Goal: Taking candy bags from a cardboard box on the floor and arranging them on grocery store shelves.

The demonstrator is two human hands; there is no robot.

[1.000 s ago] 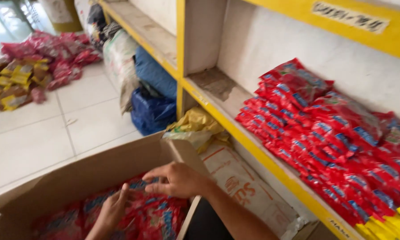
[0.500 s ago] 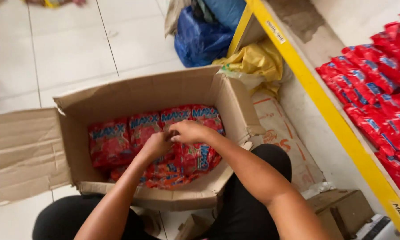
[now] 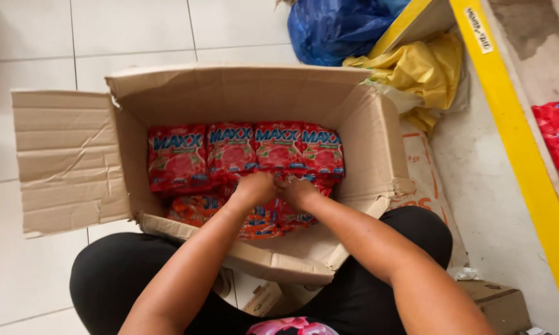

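Open cardboard box (image 3: 74,155) on tiled floor, holding rows of red snack packets (image 3: 229,149). Left hand (image 3: 254,188) and right hand (image 3: 299,190) — both fisted, knuckles touching — grip packets at the box's near side. Risk: bunched packets may tear or slip free when lifted.

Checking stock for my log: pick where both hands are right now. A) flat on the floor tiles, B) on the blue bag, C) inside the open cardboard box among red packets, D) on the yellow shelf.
C: the left hand and right hand are down in the cardboard box, side by side on the red packets.
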